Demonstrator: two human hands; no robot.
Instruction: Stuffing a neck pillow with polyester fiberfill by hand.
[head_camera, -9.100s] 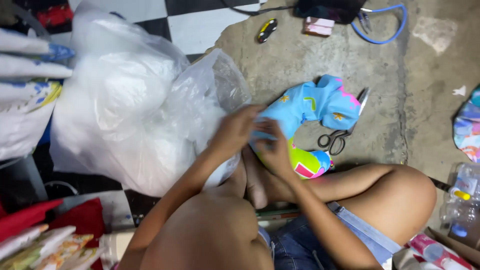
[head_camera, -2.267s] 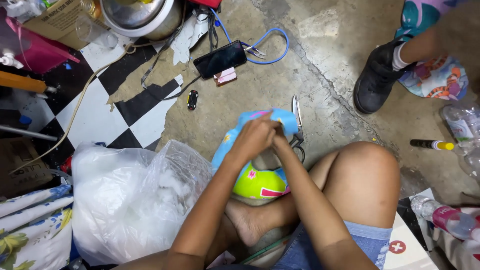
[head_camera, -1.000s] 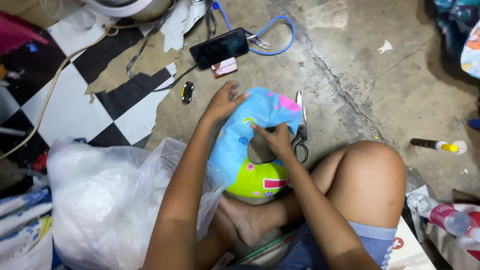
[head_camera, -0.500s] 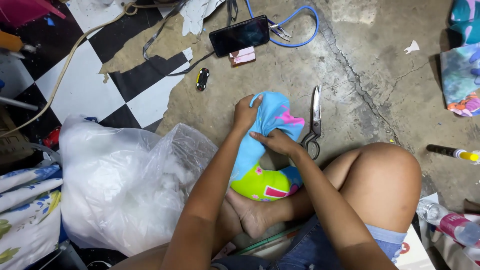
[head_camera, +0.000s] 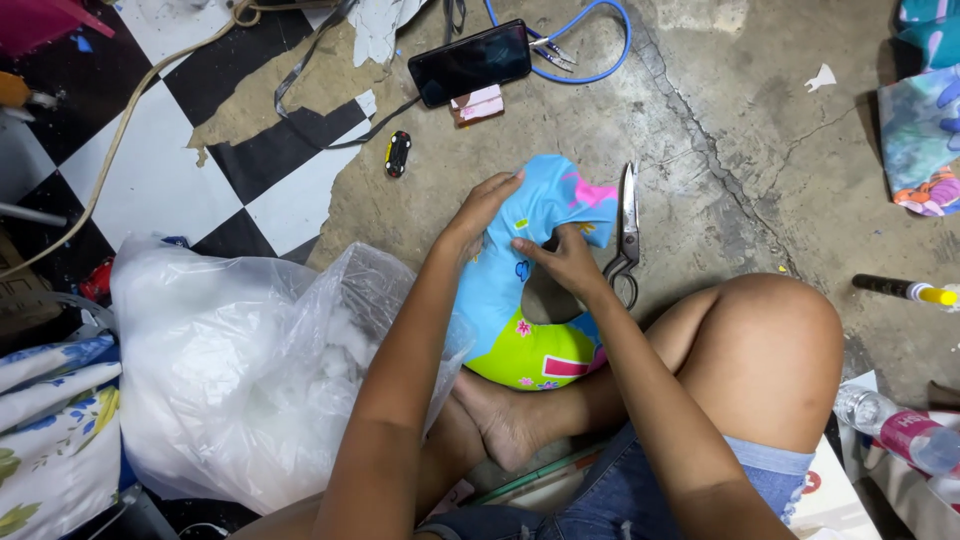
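Head-camera view showed a curved, neck-pillow-shaped cushion (head_camera: 520, 300) in blue fabric with a lime-green lower end, lying on the concrete floor (head_camera: 760, 120) between the person's folded legs and a pair of scissors (head_camera: 627, 230). Both hands were on its upper, flatter blue end. The left hand (head_camera: 483, 208) cupped the outer edge with fingers curled over the cloth; the right hand (head_camera: 560, 262) pressed down at the inner curve, thumb and fingers pinching the fabric.

Half a second earlier the same blue end had stood bunched up between the hands; now it lay spread flatter on the floor, and a second earlier the left hand had rested open on top where it now gripped the edge. To judge by that, the upper end was still being worked and smoothed, while the green end already looked plump.

Just left of the cushion a large clear plastic bag (head_camera: 240, 370) of white fibre filling sat against the left forearm. Farther out lay a dark smartphone (head_camera: 470, 62) beside a blue cable (head_camera: 600, 60), a small black toy car (head_camera: 398, 153), a yellow-capped marker (head_camera: 905, 290) and a plastic bottle (head_camera: 900, 430).
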